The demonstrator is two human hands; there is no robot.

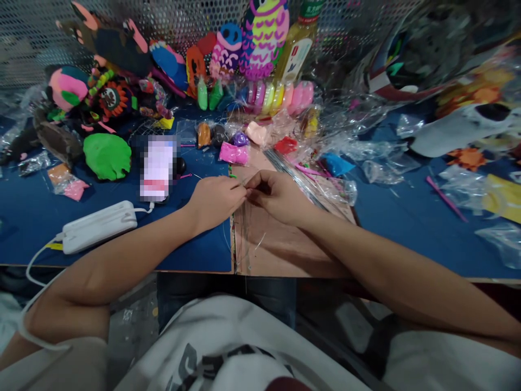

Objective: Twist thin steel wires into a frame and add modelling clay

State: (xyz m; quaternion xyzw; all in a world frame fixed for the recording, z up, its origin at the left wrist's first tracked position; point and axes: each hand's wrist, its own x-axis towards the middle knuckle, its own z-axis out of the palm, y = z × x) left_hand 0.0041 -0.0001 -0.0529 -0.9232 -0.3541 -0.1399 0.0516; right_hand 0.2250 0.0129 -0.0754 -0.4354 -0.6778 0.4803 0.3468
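Note:
My left hand and my right hand meet over the brown board, fingertips pinched close together. Whatever lies between the fingers is too small to make out. A tiny green bit shows at the left hand's knuckles. Fine strands hang or lie below the fingertips; which of the two I cannot tell. Just beyond the right hand, a bundle of thin grey wires rests on the board. Packets of pink clay and red clay lie past both hands.
On the left are a phone with a blurred screen, a cabled white power bank and a green clay disc. Clay figures and a bottle line the back mesh. Plastic wrappers and a purple stick lie right.

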